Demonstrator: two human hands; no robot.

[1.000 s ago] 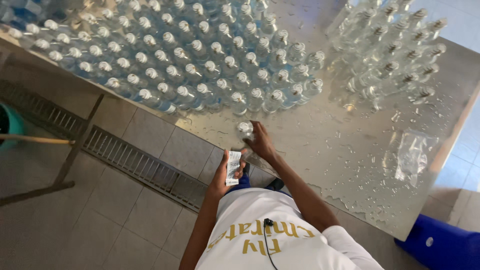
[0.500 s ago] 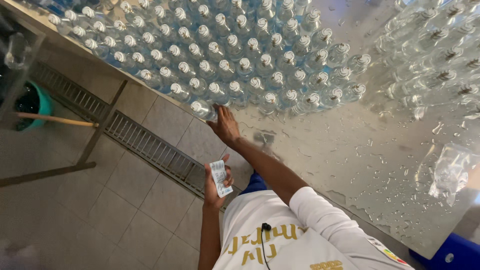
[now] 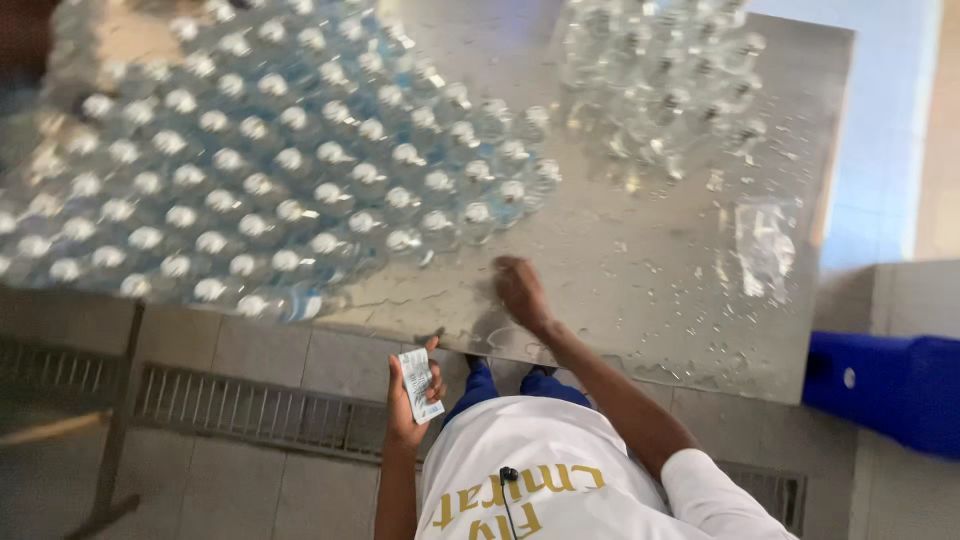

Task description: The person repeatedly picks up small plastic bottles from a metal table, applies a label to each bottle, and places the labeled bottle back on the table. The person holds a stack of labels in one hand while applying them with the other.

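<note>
Thin and floppy, the labels (image 3: 418,383) sit pinched edgewise in the left hand (image 3: 408,402); the right hand (image 3: 520,290), loosely curled and blurred, rests on the wet bench (image 3: 640,270).

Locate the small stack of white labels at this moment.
In the head view, the stack of white labels sits in the left hand, below the metal table's near edge, above the floor grate.
</note>
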